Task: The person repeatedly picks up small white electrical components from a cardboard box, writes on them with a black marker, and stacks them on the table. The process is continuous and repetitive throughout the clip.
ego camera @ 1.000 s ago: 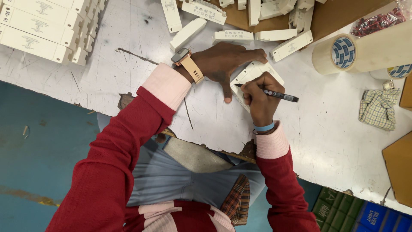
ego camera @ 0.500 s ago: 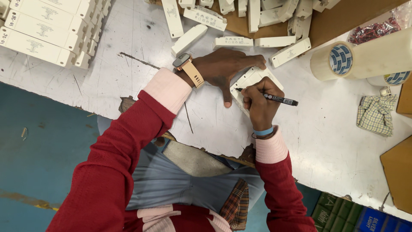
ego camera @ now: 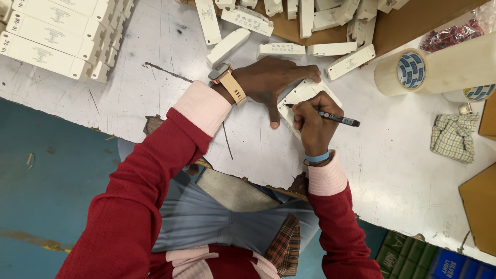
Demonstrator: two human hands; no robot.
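From above, we look down at our two hands working on a scuffed white table (ego camera: 155, 77). Our left hand (ego camera: 271, 80), with a tan-strapped watch on the wrist, lies flat with spread fingers, pinning a white rectangular plastic unit (ego camera: 305, 95) near the centre of the view, so it presses rather than grasps. Our right hand (ego camera: 315, 121), just at five o'clock from that unit, is closed tightly around a black pen (ego camera: 333, 118), the tip touching the unit's near end at its lower left edge. We judge the marking of this piece to be under way, though we cannot tell how much of it is written. At eleven o'clock from the hands, a neat stack of long white units (ego camera: 51, 36) sits in rows; at twelve o'clock, a loose scatter of similar units (ego camera: 310, 20) lies partly on brown cardboard (ego camera: 392, 26). We cannot tell which of those are already marked, so the share left is unclear. At two o'clock rests a large roll of clear tape (ego camera: 434, 70), and at three o'clock a small checked cloth (ego camera: 454, 137).
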